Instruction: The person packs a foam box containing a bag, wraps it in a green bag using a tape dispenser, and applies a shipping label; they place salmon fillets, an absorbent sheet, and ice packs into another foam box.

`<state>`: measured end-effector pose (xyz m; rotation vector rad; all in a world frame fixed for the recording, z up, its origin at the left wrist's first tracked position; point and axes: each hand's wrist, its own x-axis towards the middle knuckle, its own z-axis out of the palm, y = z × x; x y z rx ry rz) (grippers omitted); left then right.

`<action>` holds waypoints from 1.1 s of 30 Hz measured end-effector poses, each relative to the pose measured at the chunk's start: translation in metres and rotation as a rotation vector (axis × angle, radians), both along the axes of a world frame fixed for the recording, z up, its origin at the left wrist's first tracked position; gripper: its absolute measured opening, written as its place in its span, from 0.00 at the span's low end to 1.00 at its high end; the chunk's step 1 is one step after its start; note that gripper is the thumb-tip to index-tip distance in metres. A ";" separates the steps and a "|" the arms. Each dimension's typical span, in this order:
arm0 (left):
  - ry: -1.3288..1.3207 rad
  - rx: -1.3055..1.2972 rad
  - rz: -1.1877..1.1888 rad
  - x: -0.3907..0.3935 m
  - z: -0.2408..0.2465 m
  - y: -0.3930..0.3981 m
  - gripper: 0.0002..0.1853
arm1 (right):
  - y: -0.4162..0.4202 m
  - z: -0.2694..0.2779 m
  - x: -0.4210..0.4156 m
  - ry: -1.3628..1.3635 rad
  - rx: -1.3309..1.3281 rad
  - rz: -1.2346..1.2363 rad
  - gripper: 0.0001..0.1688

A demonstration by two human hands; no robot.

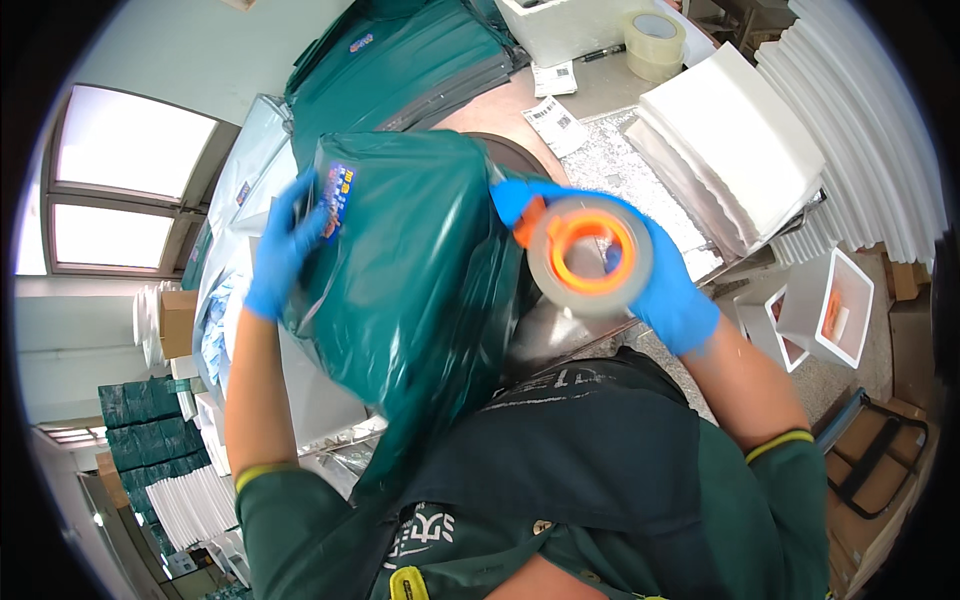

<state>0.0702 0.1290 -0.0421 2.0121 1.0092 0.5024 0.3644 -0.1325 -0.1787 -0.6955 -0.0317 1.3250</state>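
Note:
A bulky parcel in a glossy green plastic bag (420,262) stands on the table before me, its loose end hanging towards my apron. My left hand (281,247), in a blue glove, presses against the parcel's left side beside a printed label (337,202). On the right, my gloved right hand (664,270) grips an orange tape dispenser (531,221) with a roll of clear tape (590,256). That hand's fingertips reach the bag's upper right edge. The roll hides part of the palm.
Flat green bags (397,67) are piled behind the parcel. Paper labels (555,124), spare tape rolls (655,45) and a stack of white foam sheets (731,142) lie to the right. White foam boxes (825,311) and a trolley frame (874,457) stand on the floor.

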 end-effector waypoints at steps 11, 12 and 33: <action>0.448 0.742 -0.588 0.073 0.012 -0.130 0.44 | 0.090 0.035 0.013 -0.400 0.198 0.056 0.16; 0.369 0.747 -0.554 0.085 0.003 -0.127 0.44 | 0.076 0.036 0.026 -0.713 0.206 0.106 0.18; 0.168 0.300 0.193 -0.004 -0.019 0.044 0.36 | -0.116 0.036 0.040 -0.425 -0.265 -0.198 0.21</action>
